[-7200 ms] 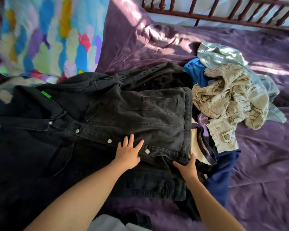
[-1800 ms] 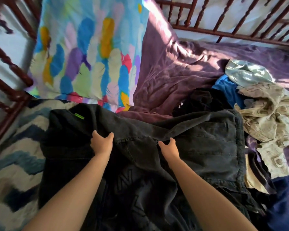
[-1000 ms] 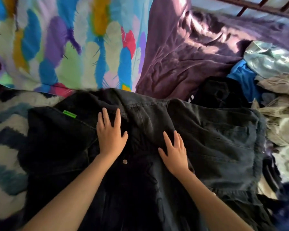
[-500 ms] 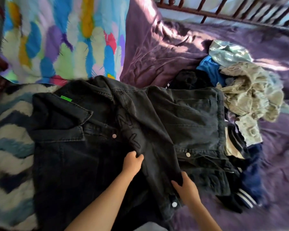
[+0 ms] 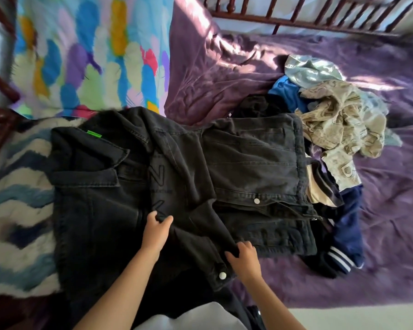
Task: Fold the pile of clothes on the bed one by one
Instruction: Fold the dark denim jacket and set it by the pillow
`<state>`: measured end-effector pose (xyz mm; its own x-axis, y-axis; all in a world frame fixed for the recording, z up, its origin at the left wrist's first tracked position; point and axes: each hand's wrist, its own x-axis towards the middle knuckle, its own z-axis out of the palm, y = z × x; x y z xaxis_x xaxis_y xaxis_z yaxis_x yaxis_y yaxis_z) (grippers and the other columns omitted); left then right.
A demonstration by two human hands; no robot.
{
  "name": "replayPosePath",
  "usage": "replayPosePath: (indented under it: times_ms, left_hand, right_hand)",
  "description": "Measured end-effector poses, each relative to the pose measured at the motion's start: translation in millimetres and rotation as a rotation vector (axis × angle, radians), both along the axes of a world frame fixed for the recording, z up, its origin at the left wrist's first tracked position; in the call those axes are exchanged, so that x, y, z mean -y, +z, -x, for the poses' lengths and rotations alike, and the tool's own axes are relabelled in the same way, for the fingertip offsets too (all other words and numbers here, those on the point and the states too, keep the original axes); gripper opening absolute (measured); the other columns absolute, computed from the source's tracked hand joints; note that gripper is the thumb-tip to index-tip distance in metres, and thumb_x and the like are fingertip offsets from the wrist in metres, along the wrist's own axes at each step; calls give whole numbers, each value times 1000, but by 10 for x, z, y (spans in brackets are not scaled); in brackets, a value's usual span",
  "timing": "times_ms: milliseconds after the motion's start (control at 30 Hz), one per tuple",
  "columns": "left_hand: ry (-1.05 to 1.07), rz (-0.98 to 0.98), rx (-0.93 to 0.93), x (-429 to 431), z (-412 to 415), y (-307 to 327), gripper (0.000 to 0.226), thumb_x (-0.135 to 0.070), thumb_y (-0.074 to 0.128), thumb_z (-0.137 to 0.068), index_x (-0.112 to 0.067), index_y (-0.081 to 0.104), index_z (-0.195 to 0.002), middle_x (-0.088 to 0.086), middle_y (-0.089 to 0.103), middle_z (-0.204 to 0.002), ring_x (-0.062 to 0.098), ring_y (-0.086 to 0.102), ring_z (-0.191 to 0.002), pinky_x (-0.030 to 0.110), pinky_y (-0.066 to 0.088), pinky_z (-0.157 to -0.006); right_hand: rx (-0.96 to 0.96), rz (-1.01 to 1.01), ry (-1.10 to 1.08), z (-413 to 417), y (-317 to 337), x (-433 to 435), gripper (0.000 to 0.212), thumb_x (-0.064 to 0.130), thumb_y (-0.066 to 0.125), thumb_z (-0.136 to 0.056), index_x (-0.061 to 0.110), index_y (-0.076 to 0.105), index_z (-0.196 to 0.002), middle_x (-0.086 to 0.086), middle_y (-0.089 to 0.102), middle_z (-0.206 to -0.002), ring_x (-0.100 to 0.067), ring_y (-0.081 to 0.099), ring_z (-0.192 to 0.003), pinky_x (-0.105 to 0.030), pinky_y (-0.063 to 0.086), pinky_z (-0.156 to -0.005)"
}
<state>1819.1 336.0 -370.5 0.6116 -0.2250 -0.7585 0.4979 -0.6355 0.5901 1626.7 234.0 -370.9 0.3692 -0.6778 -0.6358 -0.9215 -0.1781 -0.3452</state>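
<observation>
Flat near the collar a second ago, both hands now sit lower on the black jacket [image 5: 248, 158]. The left hand [image 5: 156, 232] pinches the folded-over sleeve [image 5: 181, 186], and the right hand [image 5: 244, 260] curls its grip round the cuff [image 5: 221, 270]. The jacket lies spread on the bed [image 5: 391, 210] beside the pile [image 5: 339, 120].

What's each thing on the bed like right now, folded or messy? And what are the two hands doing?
black denim jacket, spread out, one sleeve laid across its front, not fully folded.
left hand, pinches the jacket's sleeve.
right hand, grips the sleeve near its cuff.
pile of clothes, crumpled, unfolded, against the jacket.
feather-print pillow, propped up at the bed's head.
</observation>
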Motion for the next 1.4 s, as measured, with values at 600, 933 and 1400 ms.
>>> replayPosePath:
  times_ms: [600, 933, 1400]
  left_hand:
    - [-60, -62, 115, 97, -557, 51, 72, -8, 56, -89, -18, 16, -148, 18, 46, -135, 38, 52, -115, 47, 47, -94]
    - [-227, -89, 407, 664, -1381, 183, 37, -12, 51, -93, -4, 49, -129, 18, 46, -133, 17, 46, -75, 32, 38, -71]
    - [-189, -322, 415, 1403, -2254, -177, 51, -30, 67, -83, -5, 43, -121, 23, 46, -125, 42, 50, -111, 44, 44, -83]
  right_hand:
    - [-231, 79, 15, -324, 292, 141, 35, 27, 41, -94, 12, 42, -126, -9, 44, -132, -29, 37, -126, -37, 38, -96]
    - [-33, 108, 97, -1478, 489, 743, 36, 27, 43, -94, 11, 47, -126, -12, 41, -132, -31, 35, -125, -40, 37, -100]
    - [71, -51, -71, -2959, -174, 1761, 59, 39, 46, -96, 8, 28, -143, -12, 42, -140, -29, 43, -127, -36, 40, -100]
